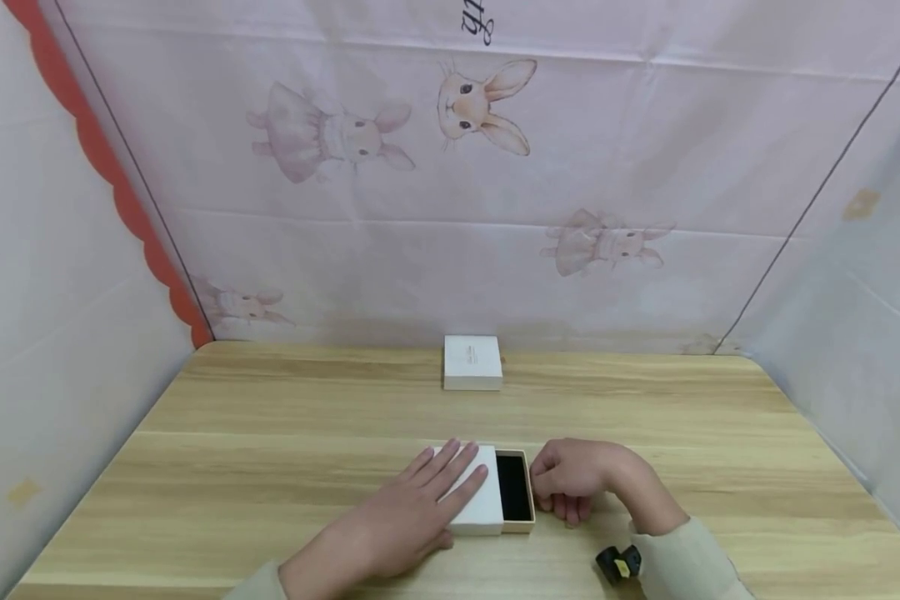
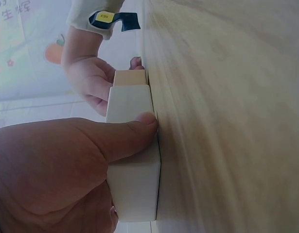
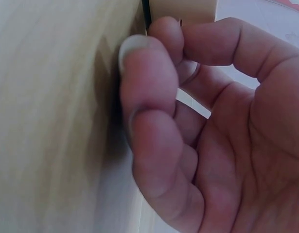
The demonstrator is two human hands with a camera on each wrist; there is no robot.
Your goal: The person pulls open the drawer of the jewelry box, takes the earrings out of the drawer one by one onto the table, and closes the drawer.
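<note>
A white slide-out gift box [image 1: 483, 504] lies on the table with its drawer [image 1: 515, 487] partly out to the right, showing a black lining. Across the white sleeve lies my left hand [image 1: 408, 517], fingers spread over the top. In the left wrist view its thumb [image 2: 132, 133] presses on the sleeve's near side. At the drawer's outer end, my right hand [image 1: 573, 475] has thumb and forefinger pinched together. The right wrist view shows these fingertips right against the tan drawer end [image 3: 198, 10]; whatever they pinch is hidden. The other fingers [image 3: 156, 150] curl beside the tabletop.
A second white box [image 1: 472, 362], closed and with small print on its lid, stands at the back of the wooden table [image 1: 307, 400]. Behind it hangs a pink rabbit-print cloth [image 1: 390, 275]. A black strap piece with a yellow label [image 1: 618, 565] is at my right sleeve.
</note>
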